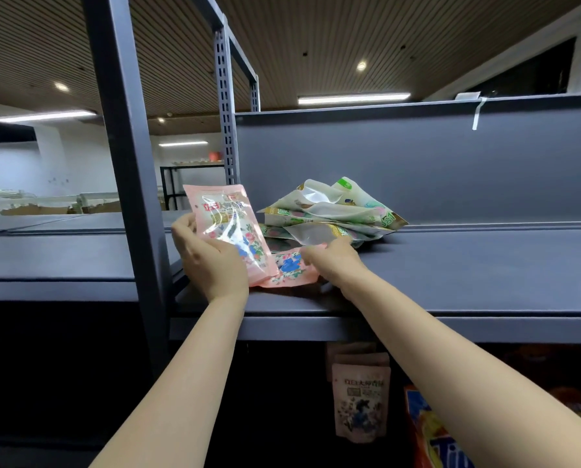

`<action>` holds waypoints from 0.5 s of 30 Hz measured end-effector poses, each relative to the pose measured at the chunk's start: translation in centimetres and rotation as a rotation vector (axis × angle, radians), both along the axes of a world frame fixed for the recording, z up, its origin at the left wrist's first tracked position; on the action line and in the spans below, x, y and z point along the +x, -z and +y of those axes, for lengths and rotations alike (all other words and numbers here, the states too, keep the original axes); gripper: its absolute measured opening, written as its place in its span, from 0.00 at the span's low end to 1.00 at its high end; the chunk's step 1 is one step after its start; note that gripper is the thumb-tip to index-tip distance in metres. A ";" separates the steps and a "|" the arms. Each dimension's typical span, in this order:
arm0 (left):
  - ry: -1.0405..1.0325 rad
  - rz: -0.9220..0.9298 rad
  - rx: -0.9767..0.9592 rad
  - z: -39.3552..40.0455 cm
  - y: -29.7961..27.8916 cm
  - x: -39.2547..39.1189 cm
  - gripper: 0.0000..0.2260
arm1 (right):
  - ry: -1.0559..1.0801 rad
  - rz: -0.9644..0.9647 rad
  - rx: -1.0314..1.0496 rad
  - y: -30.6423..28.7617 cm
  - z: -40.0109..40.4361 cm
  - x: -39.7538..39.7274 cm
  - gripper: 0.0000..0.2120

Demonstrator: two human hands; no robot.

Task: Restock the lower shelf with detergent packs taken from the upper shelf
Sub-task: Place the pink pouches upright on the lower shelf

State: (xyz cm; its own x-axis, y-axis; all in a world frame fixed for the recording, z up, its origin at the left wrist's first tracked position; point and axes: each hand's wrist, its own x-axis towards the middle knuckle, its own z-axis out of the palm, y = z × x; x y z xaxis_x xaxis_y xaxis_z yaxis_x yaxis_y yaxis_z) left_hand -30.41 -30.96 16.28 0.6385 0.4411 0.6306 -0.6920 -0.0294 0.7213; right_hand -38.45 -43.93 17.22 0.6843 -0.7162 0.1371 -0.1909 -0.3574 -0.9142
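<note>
- Lower shelf (485, 383): dark bay beneath the upper board. A beige pack (361, 403) already hangs or stands there, with an orange-and-blue pack (431, 434) just beside it on the right. This is the destination for the stock.
- Left hand (211, 261): fingers and thumb curl around the lower half of a pink pack (230, 228), holding it upright and clear of the board, near the grey upright post (127, 184).
- Right hand (333, 261): reaches forward onto the upper shelf (468, 265). Fingers rest on the far end of a second pink pack (291, 268), which lies flat on the board. Whether the fingers pinch it or only press on it cannot be told; the fingertips are hidden behind the hand.
- Step in hand, as judged: collection. One pack is secured and a second is being picked up; no transfer downward is under way.
- Next move calls for: a firm pinch on the flat pack's edge, a lift clear of the board's front lip, then lowering both packs to the bay below. The film is glossy and limp, so expect it to slip or fold.
- Green-and-white packs (329, 214): loose heap behind the right hand, touching or nearly touching the flat pink pack. A careless pull may drag them forward.
- Back panel (417, 163): closes off the upper shelf behind the heap.
</note>
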 end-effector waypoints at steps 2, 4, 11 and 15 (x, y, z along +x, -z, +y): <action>0.050 -0.017 0.013 -0.1 -0.1 0.0 0.17 | 0.057 -0.047 0.007 0.1 -0.4 0.2 0.32; 0.089 -0.023 0.058 -0.2 -0.1 0.0 0.18 | 0.057 0.020 -0.142 -0.2 -0.7 0.4 0.21; 0.083 0.093 0.228 -0.2 0.0 0.9 0.09 | -0.198 0.030 0.013 -1.8 -0.5 0.6 0.04; 0.006 0.090 0.261 -0.2 0.2 0.8 0.03 | -0.289 0.222 0.034 -3.2 -0.9 -0.2 0.12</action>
State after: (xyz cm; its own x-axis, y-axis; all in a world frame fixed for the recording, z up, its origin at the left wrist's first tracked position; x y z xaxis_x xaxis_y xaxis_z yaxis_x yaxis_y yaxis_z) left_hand -29.62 -31.17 16.10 0.6991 0.2667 0.6634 -0.6265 -0.2185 0.7481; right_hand -38.67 -44.85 20.40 0.8693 -0.4909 -0.0585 -0.2821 -0.3954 -0.8741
